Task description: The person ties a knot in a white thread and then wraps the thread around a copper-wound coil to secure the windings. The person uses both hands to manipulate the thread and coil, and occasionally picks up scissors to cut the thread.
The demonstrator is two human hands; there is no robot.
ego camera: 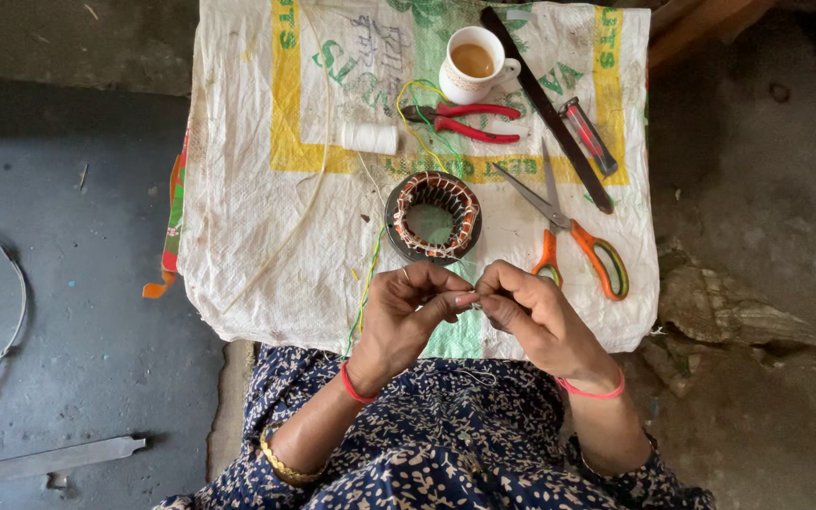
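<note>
Head view. The left hand [410, 316] and the right hand [531, 316] meet just below the round motor stator with copper-coloured windings and a dark metal ring [434, 217]. The fingers [446, 304] of the left hand are pinched against the fingertips of the right hand, and both appear to grasp a thin pale thread [472, 304]. The thread is too fine to trace with certainty. Neither hand touches the stator, which lies flat on the white woven plastic sack with yellow and green print [238, 264] that covers the desk.

State of work, as a judgement: the windings are seated in the stator and show pale bands across the coil heads, so the lacing of the coils looks at least partly done. Green and yellow wire leads [417, 123] run loose from the stator, so the termination of the leads appears not yet done. The thread between the fingers suggests that tying work is in hand.

Items placed relative to the stator:
- Above left: a white spool of thread [370, 138].
- Above: red-handled pliers [465, 119], and beyond them a white cup of brown drink [473, 64].
- Right: orange-handled scissors [573, 236].
- Above right: a long dark flat bar [545, 104] and a small red-handled tool [587, 135].
</note>
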